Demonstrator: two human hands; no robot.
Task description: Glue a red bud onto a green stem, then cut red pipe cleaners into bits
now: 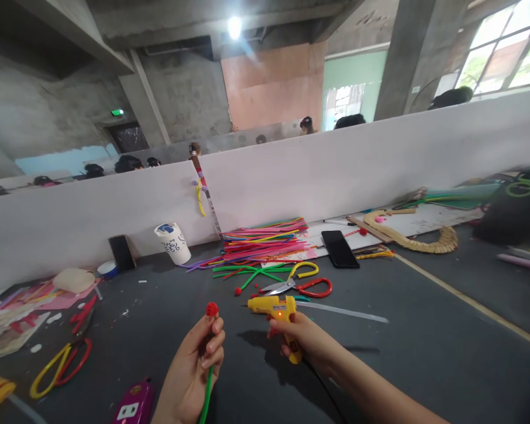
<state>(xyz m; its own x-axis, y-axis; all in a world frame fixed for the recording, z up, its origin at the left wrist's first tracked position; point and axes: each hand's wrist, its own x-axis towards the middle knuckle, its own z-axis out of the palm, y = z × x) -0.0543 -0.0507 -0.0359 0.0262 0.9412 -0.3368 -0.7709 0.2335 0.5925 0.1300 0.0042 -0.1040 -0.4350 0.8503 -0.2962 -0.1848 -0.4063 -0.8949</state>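
Observation:
My left hand (194,368) is closed round a green pipe cleaner (207,391) held upright, with a small red pompom (211,308) at its top end. To its right, my right hand (302,341) grips a yellow hot glue gun (276,308) with its orange light on. The gun's nozzle points left toward the pompom, a short gap away. Both hands hover over the dark grey table (424,353).
Red-and-yellow scissors (302,285) and a heap of coloured pipe cleaners (265,241) lie behind the glue gun. A black phone (340,248), a white paper cup (173,242), a second pair of scissors (59,365) at the left and a white partition (335,171) surround the space.

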